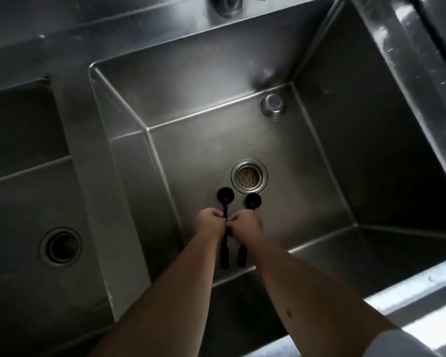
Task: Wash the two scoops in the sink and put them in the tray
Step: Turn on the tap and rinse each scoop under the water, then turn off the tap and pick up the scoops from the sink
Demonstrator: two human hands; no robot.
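Note:
Two black long-handled scoops are held side by side over the floor of the steel sink point(319, 155). My left hand point(209, 222) is closed around the handle of the left scoop point(225, 195), its round bowl pointing away from me. My right hand point(245, 224) grips the handle of the right scoop point(253, 200), whose bowl sits just below the drain strainer point(249, 176). Both handle ends stick out under my fists. The two hands touch each other. No tray is in view.
A second basin with its own drain hole point(60, 246) lies to the left, beyond a steel divider point(88, 161). An overflow fitting point(272, 104) sits on the sink's back wall. The tap base point(228, 5) stands at the top edge. No water is running.

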